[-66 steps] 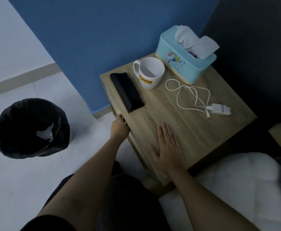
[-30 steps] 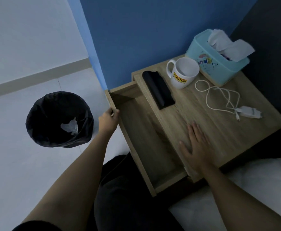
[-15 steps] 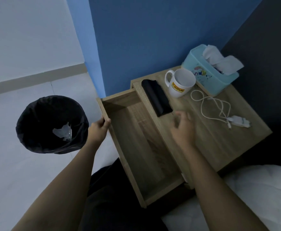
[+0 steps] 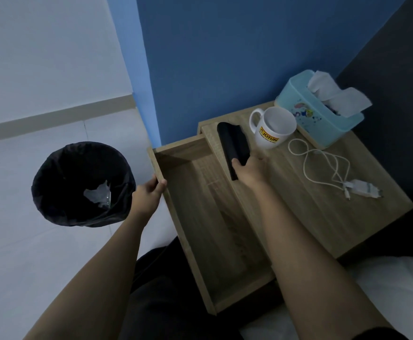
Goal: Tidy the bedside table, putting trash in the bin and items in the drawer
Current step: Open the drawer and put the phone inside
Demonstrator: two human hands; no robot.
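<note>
The wooden bedside table (image 4: 323, 217) has its drawer (image 4: 212, 217) pulled out to the left, and nothing lies inside it. My left hand (image 4: 149, 195) grips the drawer's front edge. My right hand (image 4: 249, 170) closes around the near end of a long black case (image 4: 232, 141) lying along the tabletop's left edge. A white mug (image 4: 273, 127), a white charger with coiled cable (image 4: 328, 168) and a turquoise tissue box (image 4: 320, 114) also sit on the tabletop.
A bin with a black liner (image 4: 83, 185) stands on the pale floor left of the drawer, with crumpled trash inside. A blue wall rises behind the table. White bedding (image 4: 384, 290) lies at the lower right.
The drawer went from closed to fully pulled out by my left hand. My right hand lifted off the tabletop, moved forward and took hold of the black case.
</note>
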